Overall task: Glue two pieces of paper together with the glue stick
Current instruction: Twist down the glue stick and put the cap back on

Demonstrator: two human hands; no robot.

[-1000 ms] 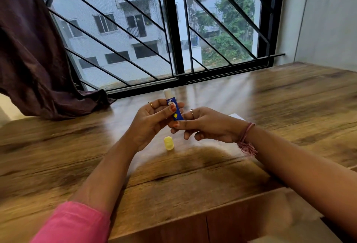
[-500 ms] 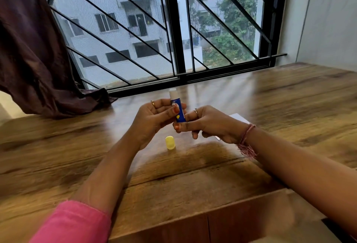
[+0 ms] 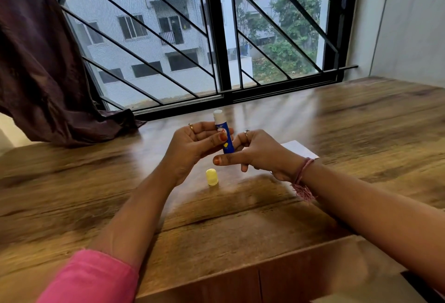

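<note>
- The left hand (image 3: 192,148) has its grip closed round the blue glue stick (image 3: 225,137), thumb across the front of the tube and fingers curled behind it, holding it nearly upright above the table (image 3: 361,129).
- The right hand (image 3: 255,153) grips the bottom end of the same tube, its thumb stretched out leftward under the base and its fingers curled behind.
- The stick is uncapped, with white glue showing at its top.
- Its yellow cap (image 3: 212,177) stands on the table just below the hands, touching neither.
- A corner of white paper (image 3: 299,149) lies flat on the table to the right, mostly hidden behind the right hand and wrist.
- A pink thread bracelet (image 3: 304,177) circles the right wrist; a pink sleeve (image 3: 91,278) covers the left upper arm.
- A dark curtain (image 3: 41,66) hangs at the far left beside the barred window (image 3: 216,37).
</note>
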